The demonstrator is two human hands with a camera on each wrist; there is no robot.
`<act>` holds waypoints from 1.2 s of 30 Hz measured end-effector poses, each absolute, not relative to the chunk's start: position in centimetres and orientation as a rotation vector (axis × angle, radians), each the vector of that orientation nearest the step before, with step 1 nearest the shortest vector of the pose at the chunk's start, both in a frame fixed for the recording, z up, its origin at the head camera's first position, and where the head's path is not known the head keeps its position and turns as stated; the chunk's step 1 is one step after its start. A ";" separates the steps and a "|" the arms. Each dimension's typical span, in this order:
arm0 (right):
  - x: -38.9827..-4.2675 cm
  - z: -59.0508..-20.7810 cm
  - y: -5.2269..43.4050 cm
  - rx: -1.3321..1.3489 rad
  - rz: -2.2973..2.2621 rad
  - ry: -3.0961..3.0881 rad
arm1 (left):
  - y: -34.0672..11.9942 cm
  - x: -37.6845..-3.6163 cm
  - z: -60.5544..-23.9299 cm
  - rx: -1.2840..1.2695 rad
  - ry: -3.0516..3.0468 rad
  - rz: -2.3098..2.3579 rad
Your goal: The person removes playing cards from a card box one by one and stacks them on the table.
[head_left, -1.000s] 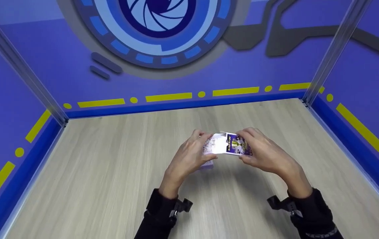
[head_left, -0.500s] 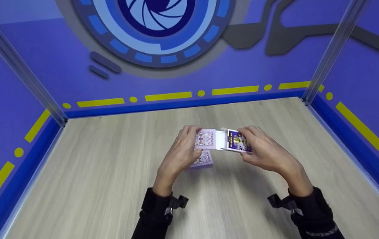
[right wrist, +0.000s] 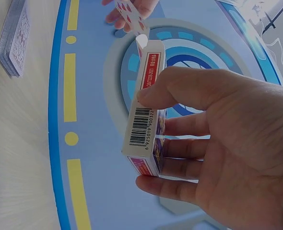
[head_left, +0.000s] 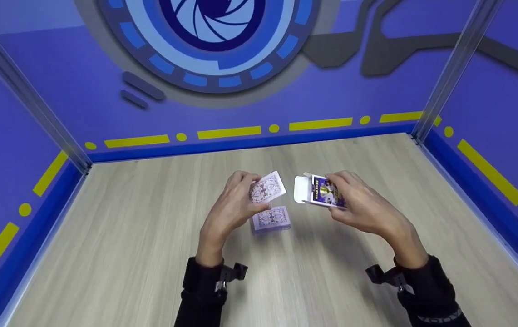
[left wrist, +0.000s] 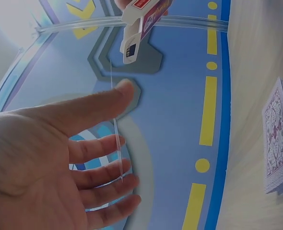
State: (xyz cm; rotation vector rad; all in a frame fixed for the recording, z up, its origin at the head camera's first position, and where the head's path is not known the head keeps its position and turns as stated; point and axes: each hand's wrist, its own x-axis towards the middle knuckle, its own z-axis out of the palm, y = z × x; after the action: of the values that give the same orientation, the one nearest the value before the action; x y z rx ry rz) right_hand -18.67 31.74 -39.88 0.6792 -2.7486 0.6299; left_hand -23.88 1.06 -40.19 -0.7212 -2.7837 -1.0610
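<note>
My left hand (head_left: 234, 197) pinches a thin playing card (head_left: 268, 187) between thumb and fingers, its patterned back up. The left wrist view catches that card (left wrist: 116, 129) edge-on; in the right wrist view its face (right wrist: 131, 18) shows red pips. Below it on the table lies a deck of cards (head_left: 271, 218), squared into a stack. My right hand (head_left: 363, 202) grips a purple and white card box (head_left: 326, 191) in the air, its white flap (head_left: 302, 189) standing out toward the left hand. Card and box are apart. A barcode (right wrist: 140, 127) runs along the box's side.
The wooden table (head_left: 150, 236) is walled by blue panels with yellow dashes (head_left: 229, 132) at the back and both sides. Metal posts (head_left: 449, 68) stand at the corners. Each wrist wears a black camera mount (head_left: 234, 272).
My left hand has moved left, drawing the card out of and away from the box. The deck beneath is now more exposed. My right hand keeps the box nearly in place.
</note>
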 end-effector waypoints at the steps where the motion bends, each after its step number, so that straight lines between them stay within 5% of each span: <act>1: -18.7 -39.9 31.7 0.681 0.628 -2.747 | 1.0 -23.9 -40.2 -0.712 -2.781 -1.060; 36: -18.6 -39.9 31.9 0.675 0.623 -2.742 | 4.0 -25.3 -45.2 -0.706 -3.010 -0.780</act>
State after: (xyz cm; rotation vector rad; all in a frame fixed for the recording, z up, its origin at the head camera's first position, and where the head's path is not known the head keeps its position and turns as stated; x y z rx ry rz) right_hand -18.59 31.85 -39.88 0.6751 -2.7417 0.6225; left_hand -25.33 3.99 -45.22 -0.7060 -3.0097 -0.7802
